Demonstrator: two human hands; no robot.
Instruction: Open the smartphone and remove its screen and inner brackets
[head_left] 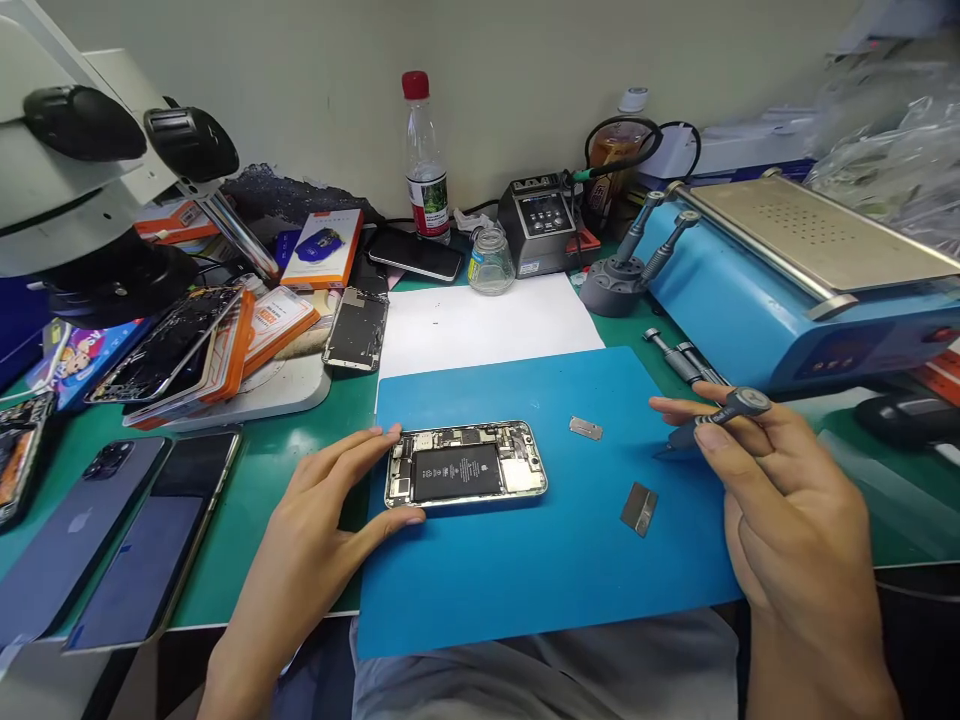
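An opened phone (465, 464) with its black battery and boards showing lies on a blue mat (525, 570). My left hand (322, 530) grips the phone's left end between thumb and fingers. My right hand (780, 480) is at the mat's right edge, fingers closed on a grey screwdriver (724, 412) with its tip pointing down-left. Two small metal plates lie loose on the mat, one (586, 428) right of the phone, one darker plate (639, 508) nearer me.
A microscope (97, 170) stands at far left above a stack of phone parts (180, 350). Two phones (112, 530) lie at the left front. A blue heating machine (795, 270), a soldering station (540, 225), a bottle (426, 160), white paper (487, 320) and a screwdriver stand (615, 280) line the back.
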